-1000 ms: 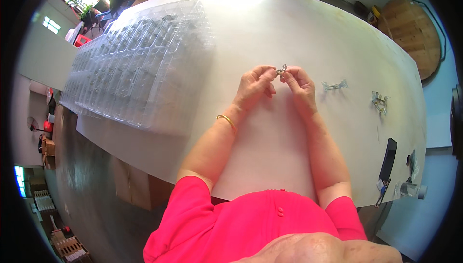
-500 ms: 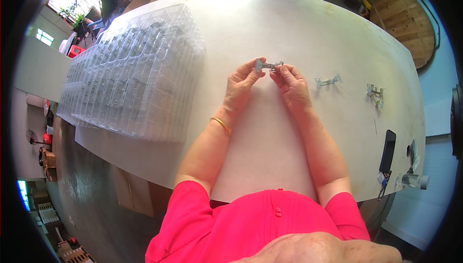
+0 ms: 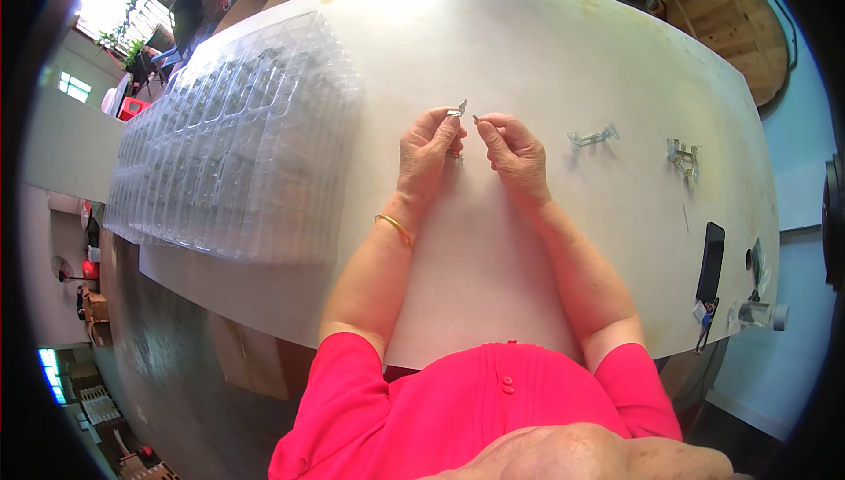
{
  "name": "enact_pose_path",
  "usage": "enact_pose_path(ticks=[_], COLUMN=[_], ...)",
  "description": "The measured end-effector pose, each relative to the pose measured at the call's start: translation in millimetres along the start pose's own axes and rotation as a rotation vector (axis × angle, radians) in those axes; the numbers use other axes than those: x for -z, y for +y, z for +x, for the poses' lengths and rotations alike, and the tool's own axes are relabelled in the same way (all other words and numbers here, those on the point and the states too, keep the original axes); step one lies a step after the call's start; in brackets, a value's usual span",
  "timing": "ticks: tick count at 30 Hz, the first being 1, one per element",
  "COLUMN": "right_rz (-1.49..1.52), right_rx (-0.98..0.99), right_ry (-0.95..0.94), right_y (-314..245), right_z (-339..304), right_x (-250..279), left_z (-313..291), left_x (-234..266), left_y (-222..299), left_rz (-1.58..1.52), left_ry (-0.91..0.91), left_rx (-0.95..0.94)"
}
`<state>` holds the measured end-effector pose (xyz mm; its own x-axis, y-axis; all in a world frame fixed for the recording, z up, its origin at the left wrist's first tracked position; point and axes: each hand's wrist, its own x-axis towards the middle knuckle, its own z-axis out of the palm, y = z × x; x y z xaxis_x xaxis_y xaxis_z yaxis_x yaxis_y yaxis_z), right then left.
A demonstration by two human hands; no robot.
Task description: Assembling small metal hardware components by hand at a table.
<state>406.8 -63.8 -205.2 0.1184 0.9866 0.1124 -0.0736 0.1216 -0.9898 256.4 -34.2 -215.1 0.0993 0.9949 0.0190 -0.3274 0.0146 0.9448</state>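
Note:
My left hand (image 3: pixel 424 150) pinches a small silvery metal part (image 3: pixel 457 111) between thumb and fingertips, just above the white table (image 3: pixel 528 49). A gold bangle (image 3: pixel 392 227) sits on that wrist. My right hand (image 3: pixel 512 149) is close beside it, fingertips pinched on a tiny piece I cannot make out. The two hands are a finger's width apart. A similar clear and metal part (image 3: pixel 591 138) lies on the table to the right of my right hand. Another small cluster of such parts (image 3: pixel 683 156) lies farther right.
A wide stack of clear plastic blister trays (image 3: pixel 238 128) covers the table's left side. A dark phone (image 3: pixel 709 262) lies near the right front edge, with keys and small items (image 3: pixel 748 308) beside it. A round wooden board (image 3: pixel 744 27) stands at the far right.
The part was held stretched between both hands half a second ago. Now the hands have drawn slightly apart and the left hand holds it upright. The view has shifted a little.

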Motion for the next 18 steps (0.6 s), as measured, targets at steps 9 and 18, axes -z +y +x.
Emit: enact_pose_path(ticks=[9,18], right_rz=[-0.064,-0.189], right_rx=[0.102,0.170], right_ry=[0.046,0.074], right_y=[8.1,5.7], right_z=[1.4,1.0], right_x=[-1.2,1.6], left_z=[0.4,-0.9], left_x=[-1.1,-3.0], left_y=[-0.5,-0.4], left_rz=[0.060,0.163], left_ry=[-0.059,-0.003], left_rx=[-0.031,-0.080])
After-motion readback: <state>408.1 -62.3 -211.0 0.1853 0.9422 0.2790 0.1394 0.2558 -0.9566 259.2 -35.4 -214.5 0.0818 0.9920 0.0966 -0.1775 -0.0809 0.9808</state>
